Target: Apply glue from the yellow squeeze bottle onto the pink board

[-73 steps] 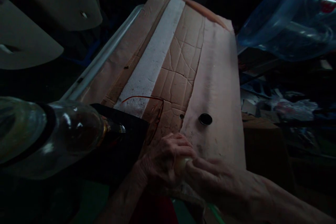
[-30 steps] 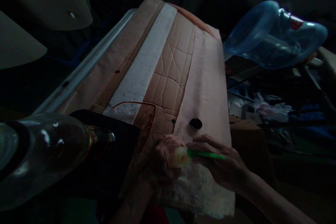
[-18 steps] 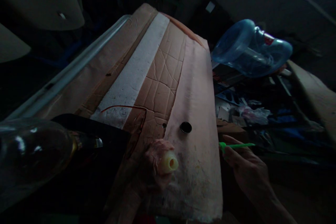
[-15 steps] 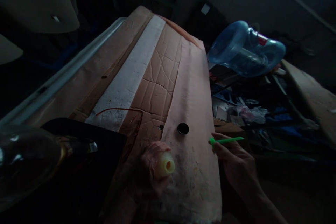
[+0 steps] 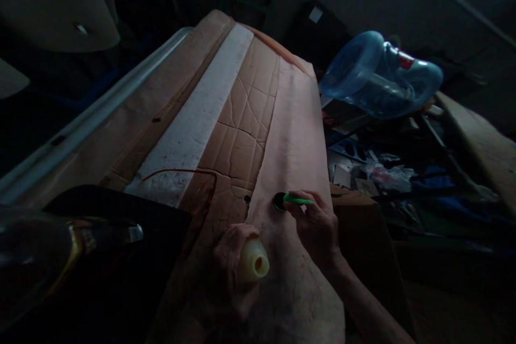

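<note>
My left hand (image 5: 234,258) is wrapped round a pale yellow plastic bottle (image 5: 255,261), whose open round mouth faces up towards me. Between the fingertips of my right hand (image 5: 316,220) is a thin bright green plastic stick (image 5: 298,200). Its left end reaches the right edge of a small black round cap (image 5: 278,201); whether the two touch I cannot tell. The cap lies on the pale strip of a cardboard-covered surface (image 5: 296,134), and my right hand is just right of it.
A dark glass bottle (image 5: 36,258) looms at the lower left, in front of a black panel (image 5: 161,215). A thin reddish wire (image 5: 181,171) lies on the cardboard. On the right, a large blue water jug (image 5: 379,78) lies on its side above a cluttered shelf with a plastic bag (image 5: 391,176).
My right hand has moved left with the green stick, from beyond the board's right edge to beside the black cap. My left hand still grips the bottle in nearly the same place.
</note>
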Demonstrator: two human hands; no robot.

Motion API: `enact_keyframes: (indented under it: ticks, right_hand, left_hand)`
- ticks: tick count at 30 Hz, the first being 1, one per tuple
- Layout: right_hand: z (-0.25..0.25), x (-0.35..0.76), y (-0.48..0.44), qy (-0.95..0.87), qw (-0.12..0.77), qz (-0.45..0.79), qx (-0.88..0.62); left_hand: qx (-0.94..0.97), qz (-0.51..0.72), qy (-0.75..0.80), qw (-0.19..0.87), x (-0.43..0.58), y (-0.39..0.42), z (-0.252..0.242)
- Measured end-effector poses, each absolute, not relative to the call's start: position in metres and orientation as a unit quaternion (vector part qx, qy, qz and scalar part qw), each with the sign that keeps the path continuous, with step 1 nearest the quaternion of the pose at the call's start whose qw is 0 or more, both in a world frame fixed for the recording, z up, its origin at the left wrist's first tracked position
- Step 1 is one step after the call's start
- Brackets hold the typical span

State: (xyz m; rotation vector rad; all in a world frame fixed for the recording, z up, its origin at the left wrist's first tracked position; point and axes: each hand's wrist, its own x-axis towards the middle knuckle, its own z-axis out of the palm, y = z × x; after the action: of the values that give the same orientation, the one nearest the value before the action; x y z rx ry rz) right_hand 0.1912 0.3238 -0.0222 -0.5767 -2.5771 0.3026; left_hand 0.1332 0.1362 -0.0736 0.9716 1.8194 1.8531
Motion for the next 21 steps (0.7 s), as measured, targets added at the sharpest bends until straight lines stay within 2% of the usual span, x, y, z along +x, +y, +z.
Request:
enact_keyframes:
  ticks: [4,9,15,21]
  right_hand:
    - [-0.028,0.189,0.322,-0.953,0.217,0.105,-0.183]
    - [-0.034,0.189,0.325,-0.955,0.221,0.079,-0.179]
    - [-0.039,0.19,0.326,-0.967,0.205,-0.009,-0.153]
    - [-0.042,0.192,0.323,-0.963,0.214,-0.053,-0.156]
  left_hand:
    - [0.361,0.65,0.637,0.206,0.134,0.137,-0.072]
    - [0.315,0.682,0.64,0.161,0.137,0.142,-0.074]
    - [0.385,0.648,0.629,0.189,0.129,0.136,-0.075]
    - [0.379,0.613,0.674,0.162,0.13,0.127,-0.065]
